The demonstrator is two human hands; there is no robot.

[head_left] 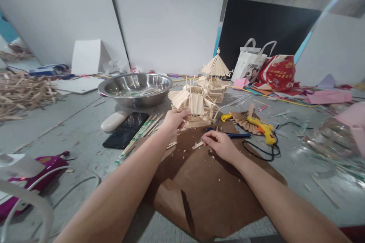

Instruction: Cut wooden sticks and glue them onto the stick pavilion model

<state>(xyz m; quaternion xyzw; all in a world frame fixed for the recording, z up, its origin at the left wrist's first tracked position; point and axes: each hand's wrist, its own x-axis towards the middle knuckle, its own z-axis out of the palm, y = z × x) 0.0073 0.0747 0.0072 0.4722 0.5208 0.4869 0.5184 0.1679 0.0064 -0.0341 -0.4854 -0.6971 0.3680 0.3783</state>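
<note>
A model house (199, 98) built of thin wooden sticks stands at the far edge of a brown sheet (205, 186). My left hand (174, 118) grips the model's near left corner, fingers closed on it. My right hand (218, 143) rests on the brown sheet, fingers pinched on a short wooden stick piece (197, 145). A blue-handled tool (234, 135) lies just beyond that hand.
A steel bowl (137, 88) sits behind left, with a black phone (125, 129) and wrapped chopsticks (139, 133) beside it. A yellow glue gun (261, 126) with black cord lies right. Stick pile (23, 93) far left; bags (265, 70) and coloured paper at back right.
</note>
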